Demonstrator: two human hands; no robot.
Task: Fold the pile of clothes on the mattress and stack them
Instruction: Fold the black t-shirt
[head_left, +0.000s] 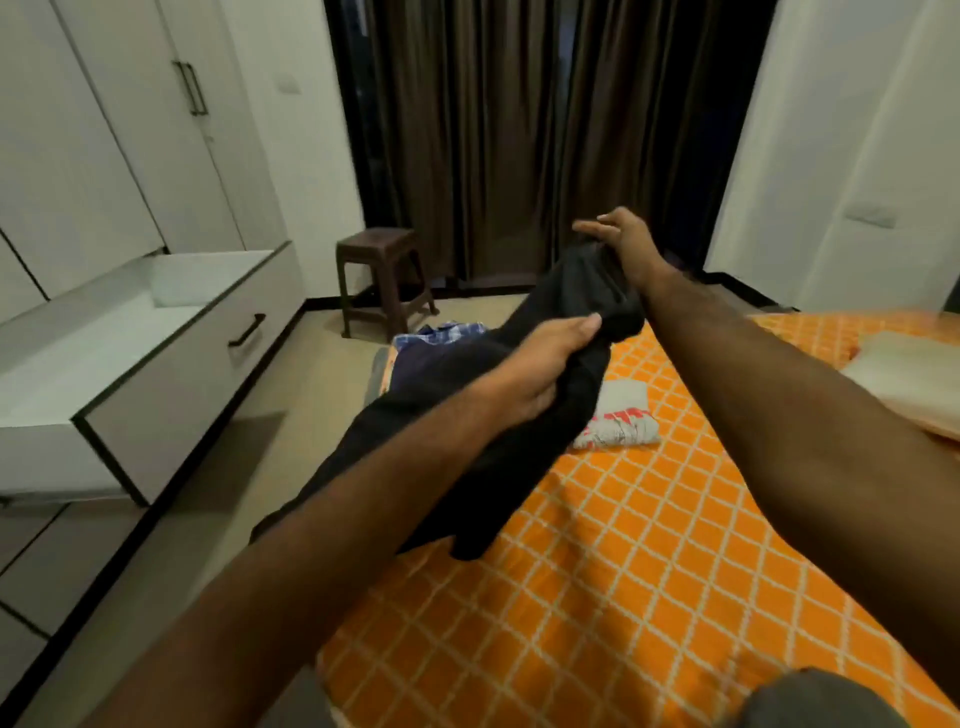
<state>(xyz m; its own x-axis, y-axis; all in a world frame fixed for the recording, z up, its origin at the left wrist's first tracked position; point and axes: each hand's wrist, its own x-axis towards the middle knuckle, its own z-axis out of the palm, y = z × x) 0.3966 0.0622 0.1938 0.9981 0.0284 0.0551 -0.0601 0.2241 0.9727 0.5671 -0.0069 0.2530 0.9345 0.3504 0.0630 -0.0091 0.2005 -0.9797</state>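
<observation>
The limp black cloth garment (545, 332) hangs above the orange lattice-patterned mattress (649, 519), my left hand (540, 364) gripping its middle, my right hand (621, 239) pinching its top edge; soft, light, best held by edges.

I see a black garment (540, 395) over the mattress sheet (649, 545), which is orange with a white diamond grid. Behind it lies a folded cloth (621, 415) in grey with red print, and a shirt (441, 335) in blue and white checks. The curtains (519, 130) are dark brown, the stool (382, 280) brown, the drawer (171, 374) white with black edges.
</observation>
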